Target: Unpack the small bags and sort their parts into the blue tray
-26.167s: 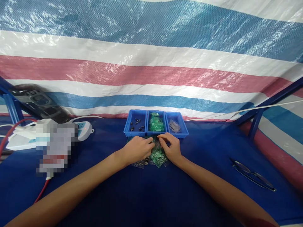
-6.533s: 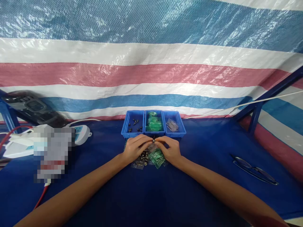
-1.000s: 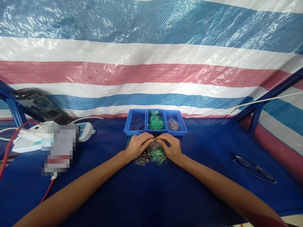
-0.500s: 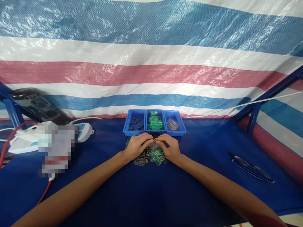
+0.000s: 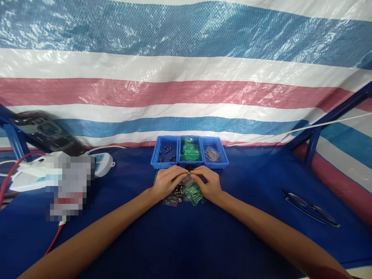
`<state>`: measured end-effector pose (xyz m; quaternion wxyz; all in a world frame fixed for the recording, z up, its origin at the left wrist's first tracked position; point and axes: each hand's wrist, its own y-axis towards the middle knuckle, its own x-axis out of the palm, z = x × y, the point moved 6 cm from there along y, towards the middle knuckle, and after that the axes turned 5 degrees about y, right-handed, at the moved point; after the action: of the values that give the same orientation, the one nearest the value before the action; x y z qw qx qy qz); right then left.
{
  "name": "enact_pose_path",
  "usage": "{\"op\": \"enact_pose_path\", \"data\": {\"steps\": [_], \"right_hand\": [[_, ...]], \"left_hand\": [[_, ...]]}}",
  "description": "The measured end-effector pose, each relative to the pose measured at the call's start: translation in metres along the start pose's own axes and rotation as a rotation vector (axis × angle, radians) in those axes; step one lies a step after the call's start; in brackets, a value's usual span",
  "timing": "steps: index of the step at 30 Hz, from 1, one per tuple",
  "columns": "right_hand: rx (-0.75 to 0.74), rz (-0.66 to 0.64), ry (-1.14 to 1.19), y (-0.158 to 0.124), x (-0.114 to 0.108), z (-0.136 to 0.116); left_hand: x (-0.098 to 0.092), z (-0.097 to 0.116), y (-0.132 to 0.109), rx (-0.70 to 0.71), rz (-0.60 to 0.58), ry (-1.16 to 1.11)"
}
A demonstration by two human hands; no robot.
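My left hand (image 5: 166,183) and my right hand (image 5: 209,183) meet fingertip to fingertip just in front of three blue bins. Both are pinched on something too small to make out. Under and between them lies a pile with dark metal screws (image 5: 178,190), a green packet of screws (image 5: 194,193) and clear plastic bags (image 5: 171,200). The left bin (image 5: 154,155) holds several dark screws, the middle bin (image 5: 190,163) green packets, and the right bin (image 5: 223,155) small clear packets.
Eyeglasses (image 5: 312,208) lie on the blue table (image 5: 250,240) at the right. At the left are a white power strip (image 5: 103,164), red and white cables, a blurred-out object and a dark plastic-wrapped item (image 5: 54,131). A striped sheet (image 5: 186,93) hangs behind.
The view has shifted slightly. My hands stay together in nearly the same place, with their fingertips still pinched.
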<state>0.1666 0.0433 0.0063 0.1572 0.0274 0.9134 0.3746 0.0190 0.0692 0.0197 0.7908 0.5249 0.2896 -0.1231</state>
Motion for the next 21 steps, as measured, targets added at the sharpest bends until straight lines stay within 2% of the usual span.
{"op": "enact_pose_path", "data": {"steps": [10, 21], "right_hand": [[-0.003, -0.012, 0.009, -0.001, 0.0, -0.0008], [-0.008, 0.008, 0.0, -0.0009, -0.0018, -0.0045]], "left_hand": [[-0.0043, 0.0065, -0.0003, 0.06, 0.048, 0.036], [-0.0015, 0.0048, -0.0028, 0.053, 0.024, 0.044]]}}
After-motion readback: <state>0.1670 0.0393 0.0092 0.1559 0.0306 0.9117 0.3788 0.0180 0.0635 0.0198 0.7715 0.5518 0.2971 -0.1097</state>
